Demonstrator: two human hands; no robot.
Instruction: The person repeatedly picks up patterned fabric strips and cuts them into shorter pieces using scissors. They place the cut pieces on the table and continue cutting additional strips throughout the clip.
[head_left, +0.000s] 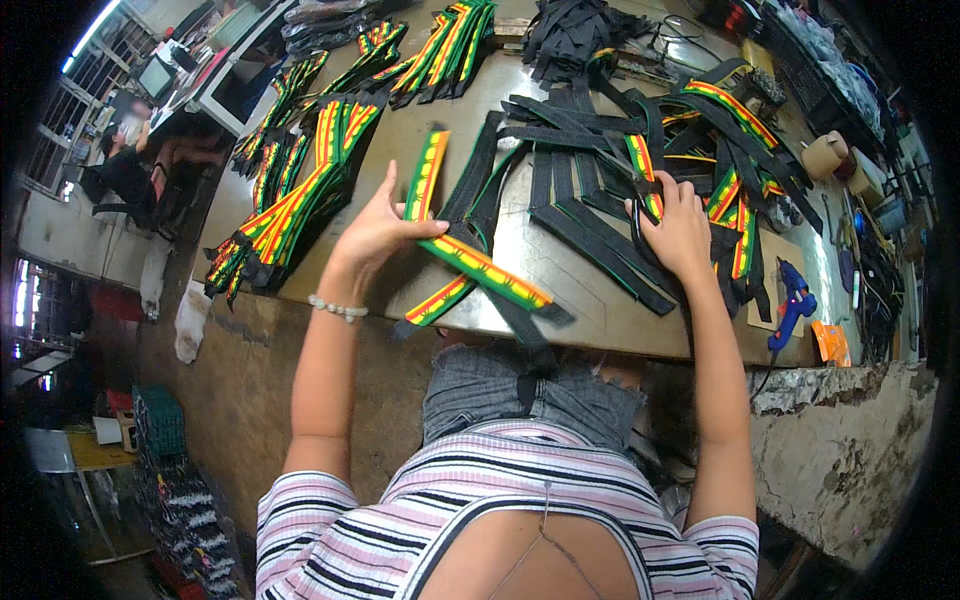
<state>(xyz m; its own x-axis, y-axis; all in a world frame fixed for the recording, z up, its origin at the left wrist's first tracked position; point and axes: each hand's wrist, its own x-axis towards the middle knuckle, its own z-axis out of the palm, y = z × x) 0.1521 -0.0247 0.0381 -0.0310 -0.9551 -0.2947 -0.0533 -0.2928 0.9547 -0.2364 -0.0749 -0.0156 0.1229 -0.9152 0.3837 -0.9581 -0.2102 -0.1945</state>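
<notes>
My left hand point(375, 232) pinches a green, yellow and red striped strap point(428, 172) between thumb and fingers, the index finger pointing up. Below the thumb, another striped length point(490, 272) slants to the right, ending in black webbing over the table's near edge. My right hand point(678, 228) is closed over a second striped strap point(640, 158), which passes under its fingers. A dark curved loop point(637, 222) shows by the right thumb; its kind is unclear. Black straps with green edges point(590, 240) lie fanned out between both hands.
Bundles of striped straps point(310, 190) lie at the left of the metal table point(390, 285), with a black heap point(575, 40) at the back. More straps point(740, 215) pile up on the right, near a blue glue gun point(795, 305) and orange packet point(831, 343). A person point(125, 140) sits far left.
</notes>
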